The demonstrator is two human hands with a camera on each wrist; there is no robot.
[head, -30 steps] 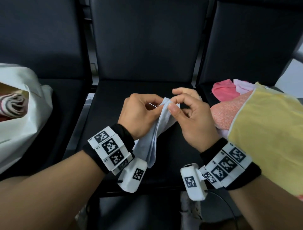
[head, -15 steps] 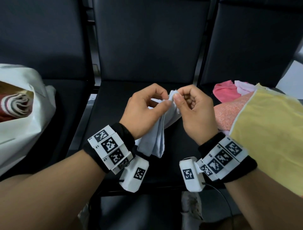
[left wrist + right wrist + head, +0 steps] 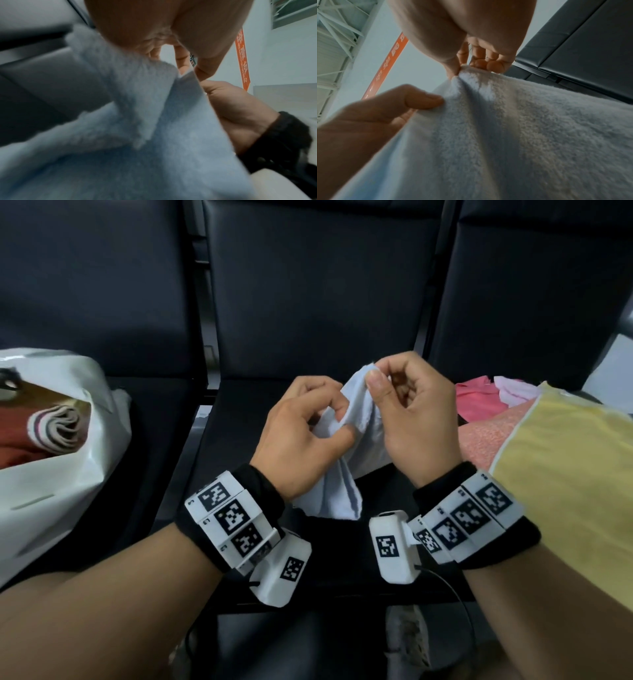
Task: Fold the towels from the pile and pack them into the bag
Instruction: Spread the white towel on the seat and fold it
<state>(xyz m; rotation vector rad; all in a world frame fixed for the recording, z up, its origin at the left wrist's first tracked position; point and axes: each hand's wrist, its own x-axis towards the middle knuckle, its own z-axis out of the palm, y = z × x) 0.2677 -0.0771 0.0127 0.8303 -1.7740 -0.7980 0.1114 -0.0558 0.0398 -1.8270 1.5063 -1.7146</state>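
Observation:
A small light-blue towel (image 3: 346, 470) hangs bunched between both hands above the middle black seat. My right hand (image 3: 411, 412) pinches its top corner between thumb and forefinger; the right wrist view shows that pinch on the towel (image 3: 513, 128). My left hand (image 3: 305, 433) pinches the towel a little lower, thumb against its edge, and the towel (image 3: 154, 121) fills the left wrist view. The white plastic bag (image 3: 68, 474) lies open on the left seat with a rolled striped towel (image 3: 56, 428) inside. The pile, a yellow towel (image 3: 561, 491) over orange-pink (image 3: 486, 440) and pink (image 3: 476, 402) ones, sits on the right seat.
Three black padded seats with tall backrests (image 3: 315, 285) stand in a row. Gaps with metal frame parts (image 3: 205, 392) separate the seats. A cable (image 3: 455, 594) runs from the right wrist camera below the seat's front edge.
Both hands have risen a little with the towel. The right hand has lifted the top corner higher, while the left thumb has slid lower down the towel's edge.

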